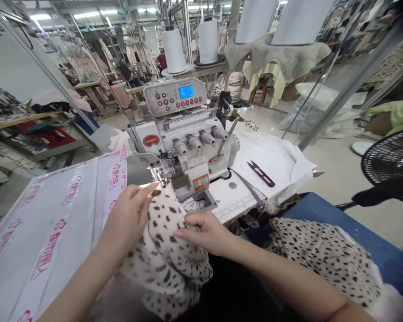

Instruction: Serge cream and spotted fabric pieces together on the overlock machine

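A cream fabric piece with dark spots (169, 232) hangs from the front of the overlock sewing machine (184, 138) down over my lap. Its upper edge lies at the lit presser foot (163, 179). My left hand (130, 214) grips the fabric's left edge close to the foot, with the fingers pointing toward it. Lower and to the right, my right hand (204, 230) pinches the fabric's right edge between thumb and fingers. Both hands are closed on the same piece.
Thread snips (261, 173) and tweezers (250, 188) lie right of the machine. More spotted fabric (325, 255) rests on a blue surface (305, 210) at right. A black fan (389, 165) stands beyond. Thread cones (174, 49) rise behind the machine. Printed plastic (70, 192) covers the left table.
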Tool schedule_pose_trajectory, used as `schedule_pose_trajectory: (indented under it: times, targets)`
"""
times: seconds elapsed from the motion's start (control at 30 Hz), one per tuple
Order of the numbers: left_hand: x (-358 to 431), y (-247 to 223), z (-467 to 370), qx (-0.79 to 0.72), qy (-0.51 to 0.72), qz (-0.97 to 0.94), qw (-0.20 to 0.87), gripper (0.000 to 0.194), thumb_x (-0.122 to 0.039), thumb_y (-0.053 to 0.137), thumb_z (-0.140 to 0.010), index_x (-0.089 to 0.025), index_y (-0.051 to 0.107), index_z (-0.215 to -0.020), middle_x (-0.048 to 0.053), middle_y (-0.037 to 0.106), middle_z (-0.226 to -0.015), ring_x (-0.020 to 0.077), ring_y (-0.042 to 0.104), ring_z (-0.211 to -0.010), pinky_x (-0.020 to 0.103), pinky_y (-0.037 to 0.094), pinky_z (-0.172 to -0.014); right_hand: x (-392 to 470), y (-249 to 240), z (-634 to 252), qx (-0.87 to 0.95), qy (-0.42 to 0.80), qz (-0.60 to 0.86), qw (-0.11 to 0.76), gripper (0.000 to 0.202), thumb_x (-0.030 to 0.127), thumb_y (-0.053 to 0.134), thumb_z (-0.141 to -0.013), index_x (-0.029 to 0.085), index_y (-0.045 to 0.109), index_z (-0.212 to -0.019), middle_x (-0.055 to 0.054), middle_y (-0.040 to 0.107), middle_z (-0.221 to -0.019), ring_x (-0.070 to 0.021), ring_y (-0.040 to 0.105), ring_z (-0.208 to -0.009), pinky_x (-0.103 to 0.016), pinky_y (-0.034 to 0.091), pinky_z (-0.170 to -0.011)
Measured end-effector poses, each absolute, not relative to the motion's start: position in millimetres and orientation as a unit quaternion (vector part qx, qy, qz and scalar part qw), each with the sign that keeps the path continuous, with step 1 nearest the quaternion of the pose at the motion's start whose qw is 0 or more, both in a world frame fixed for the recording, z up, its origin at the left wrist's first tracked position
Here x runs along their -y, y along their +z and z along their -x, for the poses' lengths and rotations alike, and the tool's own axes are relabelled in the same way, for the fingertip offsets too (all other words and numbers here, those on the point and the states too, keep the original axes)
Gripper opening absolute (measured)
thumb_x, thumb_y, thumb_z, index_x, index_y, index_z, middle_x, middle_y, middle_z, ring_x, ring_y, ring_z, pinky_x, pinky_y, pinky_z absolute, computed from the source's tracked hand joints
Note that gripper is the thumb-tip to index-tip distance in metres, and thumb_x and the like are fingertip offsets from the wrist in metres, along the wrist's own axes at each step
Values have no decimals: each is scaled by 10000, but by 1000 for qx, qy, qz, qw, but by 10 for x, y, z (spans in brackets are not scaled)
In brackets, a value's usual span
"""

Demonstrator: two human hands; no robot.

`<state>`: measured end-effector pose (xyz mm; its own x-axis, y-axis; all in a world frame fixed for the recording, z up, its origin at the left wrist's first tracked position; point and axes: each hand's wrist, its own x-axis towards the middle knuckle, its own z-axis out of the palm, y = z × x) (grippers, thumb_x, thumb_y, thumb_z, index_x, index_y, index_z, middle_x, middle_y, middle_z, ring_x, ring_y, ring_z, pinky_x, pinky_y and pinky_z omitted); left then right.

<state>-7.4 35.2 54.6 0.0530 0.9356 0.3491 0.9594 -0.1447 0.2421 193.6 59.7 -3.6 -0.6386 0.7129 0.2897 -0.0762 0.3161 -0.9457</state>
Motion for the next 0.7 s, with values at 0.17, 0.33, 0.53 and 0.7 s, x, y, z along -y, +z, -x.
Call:
schedule_pose_trajectory:
  times: [0.17, 0.33, 0.53, 0.7]
  targets:
    - [-350, 483, 42, 621, -222, 750, 50, 317, -271, 322, -907, -182, 577, -1071, 58, 509, -860, 166, 511, -784, 283, 429, -654, -592, -22, -1996, 742, 524, 231, 350, 488, 355, 613, -774, 162, 251, -510, 40, 278, -572, -77, 310, -547, -214, 259, -515]
    - [-382, 510, 58, 628, -241, 740, 9, 265, -295, 349, -903, -170, 576, -954, 57, 534, -913, 170, 528, -847, 292, 433, -718, -602, -159, -1954, 742, 516, 242, 353, 485, 361, 625, -768, 159, 269, -509, 38, 288, -583, -76, 317, -546, -210, 264, -516]
    - [-523, 557, 146, 642, -214, 735, -40, 253, -320, 358, -895, -191, 569, -949, 43, 534, -917, 173, 518, -859, 292, 415, -723, -635, -179, -1944, 733, 516, 257, 362, 465, 349, 639, -753, 155, 300, -501, 34, 307, -584, -84, 338, -562, -214, 271, -524]
    - [-606, 627, 202, 650, -183, 734, -71, 215, -313, 364, -886, -196, 534, -945, 39, 543, -915, 186, 511, -854, 291, 394, -703, -386, -201, -2076, 700, 576, 273, 321, 380, 347, 677, -711, 143, 428, -509, 18, 396, -625, -97, 414, -599, -223, 321, -561]
